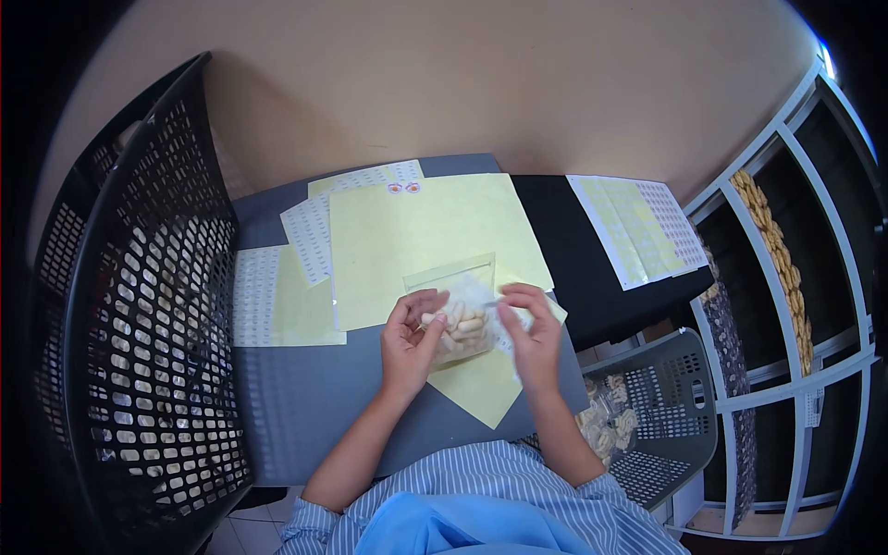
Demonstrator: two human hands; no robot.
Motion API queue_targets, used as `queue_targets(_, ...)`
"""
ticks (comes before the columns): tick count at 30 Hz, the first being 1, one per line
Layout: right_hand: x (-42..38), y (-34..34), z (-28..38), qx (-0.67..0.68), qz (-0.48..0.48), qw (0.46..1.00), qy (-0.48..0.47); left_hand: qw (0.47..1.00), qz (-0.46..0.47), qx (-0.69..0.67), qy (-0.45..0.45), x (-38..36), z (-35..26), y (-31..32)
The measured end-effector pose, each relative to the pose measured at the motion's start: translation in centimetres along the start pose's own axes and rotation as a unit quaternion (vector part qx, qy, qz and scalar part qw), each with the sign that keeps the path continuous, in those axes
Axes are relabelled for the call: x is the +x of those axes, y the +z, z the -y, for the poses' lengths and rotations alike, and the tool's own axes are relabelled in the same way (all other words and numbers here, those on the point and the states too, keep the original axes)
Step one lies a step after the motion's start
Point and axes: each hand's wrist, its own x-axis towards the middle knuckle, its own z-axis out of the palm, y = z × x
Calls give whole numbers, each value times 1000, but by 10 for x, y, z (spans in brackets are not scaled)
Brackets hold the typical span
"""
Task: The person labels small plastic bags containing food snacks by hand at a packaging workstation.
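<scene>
A clear plastic pouch (465, 347) holds several pale, finger-shaped pieces that look like biscuits. It leans over the table in front of me, its see-through top edge towards the wall. My left hand (410, 340) grips the pouch by its left side, thumb across the front. Beside the pouch's right edge, my right hand (534, 338) has thumb and forefinger drawn together; what is between them is too small to make out. A pale yellow sheet (476, 393) lies beneath the pouch and hands, and a printed white piece shows partly behind my right fingers.
A large yellow sheet (425, 227) covers the grey table (305, 398), with sticker sheets (277, 296) at its left. More sticker sheets (638, 227) lie on a black surface. A tall dark basket (157, 305) stands left; a lower basket (661, 398) with filled pouches sits right, near a metal-framed rack (795, 388).
</scene>
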Motion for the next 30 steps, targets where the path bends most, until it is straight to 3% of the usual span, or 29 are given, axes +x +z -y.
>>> queue_targets(1, 2, 11, 1, 3, 36, 999, 5, 1000, -12, -8, 1, 0, 0, -1)
queue_targets(4, 6, 42, 3, -74, 38, 996, -36, 1000, -22, -11, -3, 4, -5, -5)
queue_targets(7, 8, 56, -1, -77, 36, 996, -20, 998, -50, -10, -36, 4, -7, -9)
queue_targets(11, 9, 67, 2, -105, 36, 994, -22, 998, -64, -28, -9, 5, -1, -9)
queue_targets(16, 8, 74, 2, -142, 31, 989, -26, 996, -59, -30, -51, 4, -5, -13)
queue_targets(30, 10, 77, -3, -178, 20, 982, -54, 996, -54, -61, -33, 4, -2, -12)
